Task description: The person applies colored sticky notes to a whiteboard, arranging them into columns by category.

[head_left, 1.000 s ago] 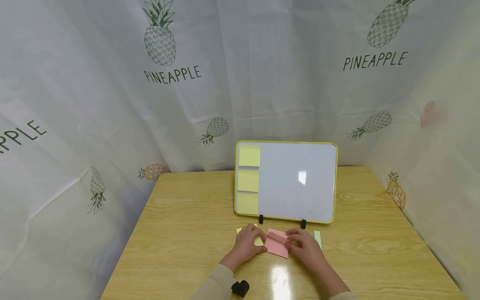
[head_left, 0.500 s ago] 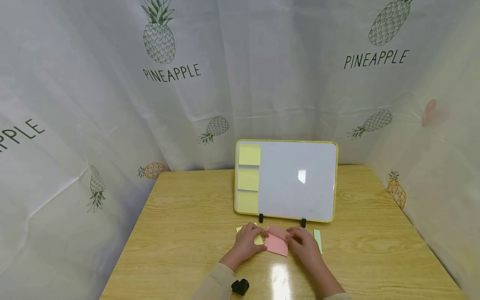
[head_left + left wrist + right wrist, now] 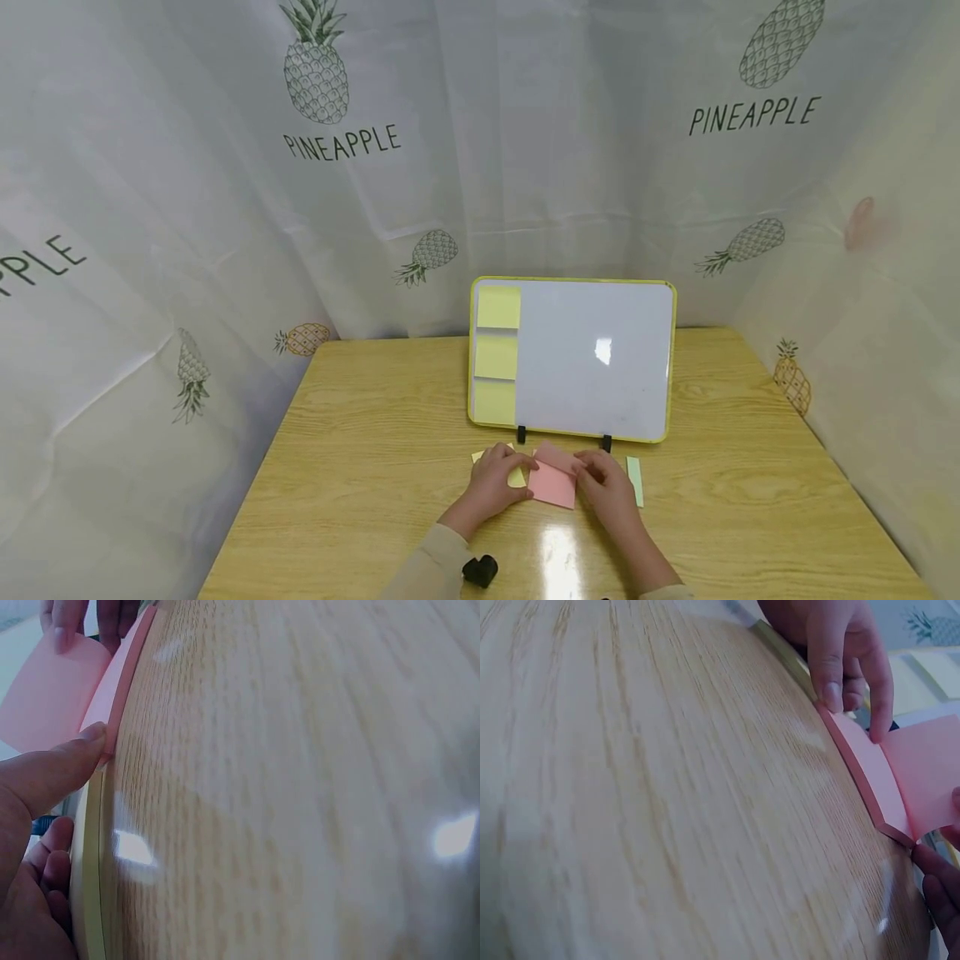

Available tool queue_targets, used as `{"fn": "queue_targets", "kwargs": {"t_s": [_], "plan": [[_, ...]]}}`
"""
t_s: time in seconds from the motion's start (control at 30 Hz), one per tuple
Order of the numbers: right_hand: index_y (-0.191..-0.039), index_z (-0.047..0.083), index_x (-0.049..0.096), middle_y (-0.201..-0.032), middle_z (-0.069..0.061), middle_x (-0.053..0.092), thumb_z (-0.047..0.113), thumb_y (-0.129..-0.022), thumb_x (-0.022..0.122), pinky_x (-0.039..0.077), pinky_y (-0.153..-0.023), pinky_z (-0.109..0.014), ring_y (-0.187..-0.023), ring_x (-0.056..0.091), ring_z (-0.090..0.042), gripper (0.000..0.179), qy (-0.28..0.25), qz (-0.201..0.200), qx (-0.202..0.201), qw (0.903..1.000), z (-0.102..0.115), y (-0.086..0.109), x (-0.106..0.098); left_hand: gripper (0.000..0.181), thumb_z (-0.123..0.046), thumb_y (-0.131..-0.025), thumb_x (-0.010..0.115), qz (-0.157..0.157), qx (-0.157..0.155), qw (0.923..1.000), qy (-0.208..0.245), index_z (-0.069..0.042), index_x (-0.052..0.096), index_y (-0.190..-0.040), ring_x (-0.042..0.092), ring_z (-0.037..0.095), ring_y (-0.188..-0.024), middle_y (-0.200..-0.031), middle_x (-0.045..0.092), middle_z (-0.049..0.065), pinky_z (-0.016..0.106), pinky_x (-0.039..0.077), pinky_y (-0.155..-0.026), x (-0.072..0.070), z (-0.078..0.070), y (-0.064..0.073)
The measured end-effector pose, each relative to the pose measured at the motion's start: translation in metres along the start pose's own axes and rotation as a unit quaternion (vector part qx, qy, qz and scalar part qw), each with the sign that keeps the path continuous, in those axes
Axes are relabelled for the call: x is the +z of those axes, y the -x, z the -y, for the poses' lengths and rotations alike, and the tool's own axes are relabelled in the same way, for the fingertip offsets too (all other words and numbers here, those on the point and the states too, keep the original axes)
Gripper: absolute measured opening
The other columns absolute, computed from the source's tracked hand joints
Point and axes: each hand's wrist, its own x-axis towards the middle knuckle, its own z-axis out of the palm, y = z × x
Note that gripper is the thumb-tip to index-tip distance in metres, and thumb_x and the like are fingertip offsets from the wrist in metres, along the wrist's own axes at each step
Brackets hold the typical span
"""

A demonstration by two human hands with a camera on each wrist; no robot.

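On a glossy wood-grain table [image 3: 360, 467], first a black heart-shaped object [image 3: 480, 572]. Farther in, gripping a flat-lying pink pad [image 3: 552, 487] by its left side in a half-curled left hand [image 3: 491, 482], pinching its raised top sheet [image 3: 557, 457] with a bent-fingered right hand [image 3: 607, 486]. Alongside, yellow pad [image 3: 517, 478] and green strip [image 3: 635, 482]; behind, whiteboard [image 3: 592, 358] with three yellow notes [image 3: 497, 357], then pineapple-print curtain [image 3: 525, 167].

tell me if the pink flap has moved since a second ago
Yes: in the head view, the pink flap has tipped up toward the whiteboard.
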Motion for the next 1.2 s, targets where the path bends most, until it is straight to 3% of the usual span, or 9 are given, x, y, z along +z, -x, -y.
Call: {"fn": "queue_targets", "kwargs": {"t_s": [0.4, 0.6, 0.83, 0.97, 1.2], "plan": [[-0.098, 0.010, 0.072, -0.101, -0.001, 0.065, 0.005, -0.091, 0.068, 0.050, -0.074, -0.024, -0.086, 0.060, -0.011, 0.010, -0.027, -0.021, 0.033, 0.9989, 0.001, 0.001, 0.003, 0.034, -0.033, -0.081, 0.081, -0.002, -0.002, 1.0000, 0.004, -0.035, 0.066, -0.111, 0.037, 0.009, -0.089, -0.095, 0.040, -0.014, 0.034, 0.033, -0.079, -0.001, 0.000, 0.001], [-0.100, 0.009, 0.071, -0.102, -0.003, 0.065, 0.007, -0.094, 0.065, 0.049, -0.070, -0.022, -0.088, 0.061, -0.012, 0.009, -0.052, -0.027, 0.039, 0.9975, 0.004, 0.003, 0.003, 0.035, -0.033, -0.080, 0.081, -0.004, -0.003, 1.0000, -0.001, -0.037, 0.066, -0.111, 0.039, 0.008, -0.090, -0.096, 0.042, -0.014, 0.035, 0.035, -0.080, -0.001, 0.000, 0.000], [-0.099, -0.001, 0.069, -0.101, -0.013, 0.064, -0.001, -0.094, 0.062, 0.049, -0.066, -0.022, -0.086, 0.063, -0.025, 0.008, -0.071, -0.038, 0.020, 0.9966, 0.036, 0.009, -0.003, 0.035, -0.034, -0.080, 0.081, -0.004, -0.004, 1.0000, 0.005, -0.037, 0.065, -0.111, 0.039, 0.008, -0.089, -0.097, 0.043, -0.014, 0.036, 0.035, -0.081, -0.001, 0.001, -0.001], [-0.099, -0.003, 0.068, -0.101, -0.013, 0.064, 0.000, -0.095, 0.061, 0.048, -0.067, -0.021, -0.086, 0.062, -0.024, 0.008, -0.067, -0.047, 0.034, 0.9961, 0.048, 0.011, -0.004, 0.035, -0.034, -0.080, 0.081, -0.003, -0.005, 1.0000, 0.004, -0.037, 0.065, -0.112, 0.041, 0.009, -0.091, -0.097, 0.044, -0.014, 0.036, 0.036, -0.082, 0.000, 0.001, -0.001], [-0.102, -0.003, 0.067, -0.105, -0.014, 0.063, 0.005, -0.096, 0.061, 0.049, -0.068, -0.021, -0.089, 0.063, -0.020, 0.011, -0.084, -0.055, 0.050, 0.9937, 0.035, 0.008, 0.002, 0.035, -0.033, -0.080, 0.081, -0.001, -0.007, 1.0000, 0.001, -0.035, 0.065, -0.111, 0.042, 0.009, -0.094, -0.098, 0.045, -0.014, 0.037, 0.037, -0.083, 0.000, 0.001, -0.001]]}}
